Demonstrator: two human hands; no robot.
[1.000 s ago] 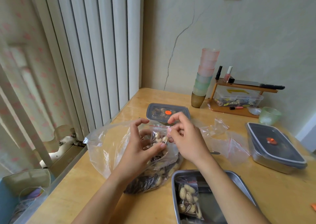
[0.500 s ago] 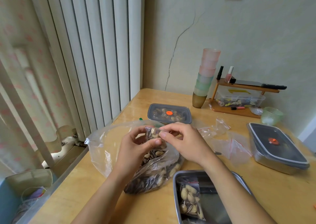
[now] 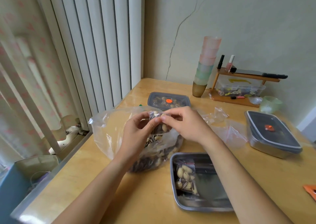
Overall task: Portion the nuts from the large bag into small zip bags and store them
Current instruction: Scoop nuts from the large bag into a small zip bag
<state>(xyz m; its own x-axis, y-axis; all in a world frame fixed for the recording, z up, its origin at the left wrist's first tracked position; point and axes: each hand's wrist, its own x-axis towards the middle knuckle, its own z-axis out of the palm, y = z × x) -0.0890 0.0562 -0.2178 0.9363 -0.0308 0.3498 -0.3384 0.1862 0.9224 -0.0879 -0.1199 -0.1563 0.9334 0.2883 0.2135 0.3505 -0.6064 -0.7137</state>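
Clear plastic crowds your work area: the large bag (image 3: pixel 109 131) lies open on the wooden table (image 3: pixel 256 172) at the left, its mix of peanuts and striped seeds (image 3: pixel 153 157) heaped toward the near end. Directly above that heap you hold a small zip bag (image 3: pixel 158 122), filled with nuts. Your left hand (image 3: pixel 136 134) pinches it with thumb and curled fingers from the left, and your right hand (image 3: pixel 186 126) pinches its top edge from the right, fingertips of both hands meeting there. Your left wrist lies across the large bag's near side and hides part of the heap. Just right of that bag, near you, sits an open steel tray (image 3: pixel 201 205) with one filled zip bag (image 3: pixel 184 175) lying in its left half; your right forearm crosses over the tray's right side. Empty zip bags with red strips (image 3: pixel 234 133) lie flat to the right of your right hand, between it and a steel container with a dark lid (image 3: pixel 273 134). Beyond your hands a second lidded container (image 3: pixel 168 100) shows nuts through its lid. Against the far wall stand a stack of plastic cups (image 3: pixel 205 66), a small wooden shelf (image 3: pixel 246 74) over a clear box (image 3: pixel 239 88), and a green bowl (image 3: pixel 270 104). An orange object (image 3: pixel 310 191) pokes in at the right edge.
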